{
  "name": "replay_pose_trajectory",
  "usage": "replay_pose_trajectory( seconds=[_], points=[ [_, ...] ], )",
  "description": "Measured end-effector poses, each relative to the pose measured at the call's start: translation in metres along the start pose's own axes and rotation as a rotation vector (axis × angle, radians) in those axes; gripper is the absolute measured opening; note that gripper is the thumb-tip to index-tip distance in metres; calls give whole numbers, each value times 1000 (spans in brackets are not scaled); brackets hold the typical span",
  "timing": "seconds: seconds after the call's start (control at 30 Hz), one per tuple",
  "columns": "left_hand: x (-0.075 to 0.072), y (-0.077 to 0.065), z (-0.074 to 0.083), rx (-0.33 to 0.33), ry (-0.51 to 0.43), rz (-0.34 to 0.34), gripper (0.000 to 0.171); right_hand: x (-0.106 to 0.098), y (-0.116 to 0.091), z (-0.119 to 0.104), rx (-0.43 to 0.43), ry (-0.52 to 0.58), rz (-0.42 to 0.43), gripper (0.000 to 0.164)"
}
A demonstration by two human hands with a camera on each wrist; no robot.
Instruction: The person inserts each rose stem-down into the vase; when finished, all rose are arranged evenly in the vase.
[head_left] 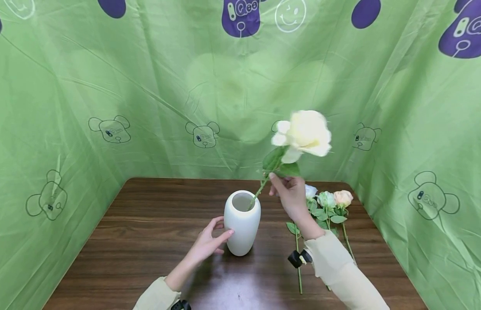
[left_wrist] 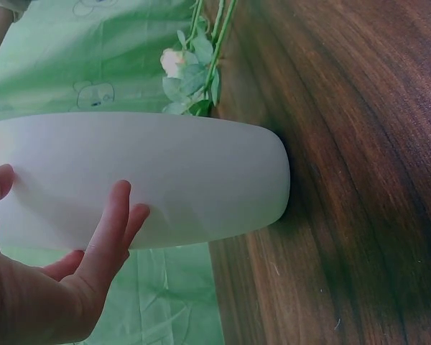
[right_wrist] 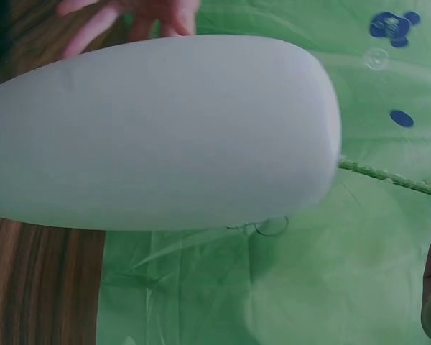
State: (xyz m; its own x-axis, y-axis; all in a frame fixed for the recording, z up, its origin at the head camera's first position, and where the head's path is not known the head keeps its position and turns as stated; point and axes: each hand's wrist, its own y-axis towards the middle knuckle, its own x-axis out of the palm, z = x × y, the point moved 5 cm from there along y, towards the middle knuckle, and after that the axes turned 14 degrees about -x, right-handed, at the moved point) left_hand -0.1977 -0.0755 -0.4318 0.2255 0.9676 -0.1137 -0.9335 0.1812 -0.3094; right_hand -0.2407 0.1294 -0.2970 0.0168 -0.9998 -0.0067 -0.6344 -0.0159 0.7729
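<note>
A white vase (head_left: 243, 234) stands upright on the wooden table, its mouth facing up. My left hand (head_left: 206, 243) touches the vase's left side with spread fingertips; in the left wrist view the fingers (left_wrist: 111, 223) lie lightly against its wall. Above and right of the vase, my right hand (head_left: 291, 199) pinches the stem of a cream-white artificial rose (head_left: 308, 133) just below its leaves. The stem (right_wrist: 388, 176) slants down into the vase's mouth, and its lower end is hidden inside. Most of my right hand lies outside the right wrist view.
Several artificial roses lie on the table at the right, partly under my right arm: a peach one (head_left: 343, 198), a pale green one (head_left: 326, 199) and a whitish-blue one (head_left: 311, 191). Green printed cloth (head_left: 159, 150) hangs around the table's (head_left: 147, 224) back and sides.
</note>
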Motion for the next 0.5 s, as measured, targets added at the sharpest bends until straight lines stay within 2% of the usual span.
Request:
replay_pose_trajectory(
  seconds=[0.1,0.17,0.27,0.37,0.5],
  points=[
    [0,-2,1,-2,4,2,55,15,-3,-5,15,-114,-123,9],
    [-1,1,-1,0,-1,0,55,21,-7,0,14,-145,-181,10],
    [-2,10,-12,2,-10,-6,57,28,-16,16,7,-202,-239,11],
    [-3,19,-23,7,-10,-7,60,33,-25,30,-32,-304,-299,11],
    [-3,23,-27,15,11,-1,63,38,-33,36,-78,-464,-356,9]
  ],
)
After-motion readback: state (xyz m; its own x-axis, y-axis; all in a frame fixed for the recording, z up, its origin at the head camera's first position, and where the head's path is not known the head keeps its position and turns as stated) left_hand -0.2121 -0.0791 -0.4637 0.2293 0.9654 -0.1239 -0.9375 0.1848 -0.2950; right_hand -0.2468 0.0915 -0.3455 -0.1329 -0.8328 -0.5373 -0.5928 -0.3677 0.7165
